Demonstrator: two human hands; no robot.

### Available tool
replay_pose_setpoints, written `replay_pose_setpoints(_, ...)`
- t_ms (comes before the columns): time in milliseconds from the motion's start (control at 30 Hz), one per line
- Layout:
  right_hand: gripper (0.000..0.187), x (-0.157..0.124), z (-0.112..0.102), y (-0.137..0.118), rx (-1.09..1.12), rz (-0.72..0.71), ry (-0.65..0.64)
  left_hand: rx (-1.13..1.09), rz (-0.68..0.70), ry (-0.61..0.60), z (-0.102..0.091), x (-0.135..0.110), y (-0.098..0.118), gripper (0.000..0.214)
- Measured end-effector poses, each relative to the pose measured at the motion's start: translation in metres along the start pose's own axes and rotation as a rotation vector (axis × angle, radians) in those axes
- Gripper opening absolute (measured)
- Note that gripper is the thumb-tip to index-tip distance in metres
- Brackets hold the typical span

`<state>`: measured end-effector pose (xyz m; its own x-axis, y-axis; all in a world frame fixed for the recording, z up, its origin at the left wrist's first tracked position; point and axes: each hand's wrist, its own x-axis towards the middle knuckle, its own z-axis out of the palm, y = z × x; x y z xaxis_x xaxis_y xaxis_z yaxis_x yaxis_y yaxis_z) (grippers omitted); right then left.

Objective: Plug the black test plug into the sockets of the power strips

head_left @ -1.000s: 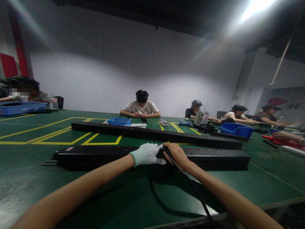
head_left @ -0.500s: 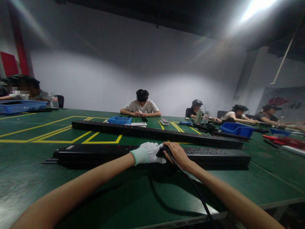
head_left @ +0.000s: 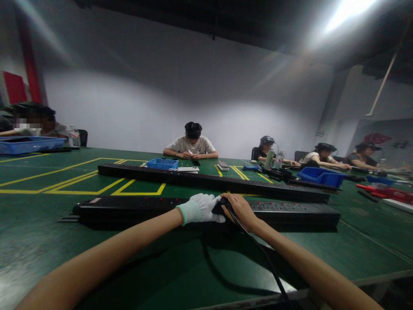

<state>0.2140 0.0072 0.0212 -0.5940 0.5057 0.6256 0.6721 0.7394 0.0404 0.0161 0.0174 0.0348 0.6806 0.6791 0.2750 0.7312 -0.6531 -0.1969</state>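
A long black power strip (head_left: pixel 129 209) lies across the green table (head_left: pixel 38 232) in front of me. My left hand (head_left: pixel 201 208), in a white glove, rests on top of the strip with its fingers curled over the strip's body. Beside it, my bare right hand (head_left: pixel 240 209) is closed around a black plug (head_left: pixel 220 205) that sits on the strip. The plug's black cable (head_left: pixel 258 249) runs back over the table's near edge under my right forearm.
A second, longer black strip (head_left: pixel 206 181) lies parallel farther back. Blue bins (head_left: pixel 161 163) (head_left: pixel 319 175) and bottles (head_left: pixel 269 158) stand on the far side, where several seated people work. Yellow lines mark the table on the left.
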Motion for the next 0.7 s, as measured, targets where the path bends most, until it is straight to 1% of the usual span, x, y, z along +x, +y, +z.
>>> replay_pose_setpoints(267,0.028,0.0008,-0.0014,-0.0012,0.006,-0.007,0.025,-0.003,-0.014,-0.012,0.0008,0.0004,0.0,0.086)
replay_pose_setpoints(533,0.029,0.0003,-0.0012,-0.0013,-0.008,-0.008,0.019,-0.071,-0.025,-0.031,-0.0015,0.0007,0.0001,0.087)
replay_pose_setpoints(700,0.028,0.0001,-0.0004,-0.0002,-0.015,-0.004,0.015,-0.054,-0.008,-0.014,0.0007,0.0014,0.0004,0.087)
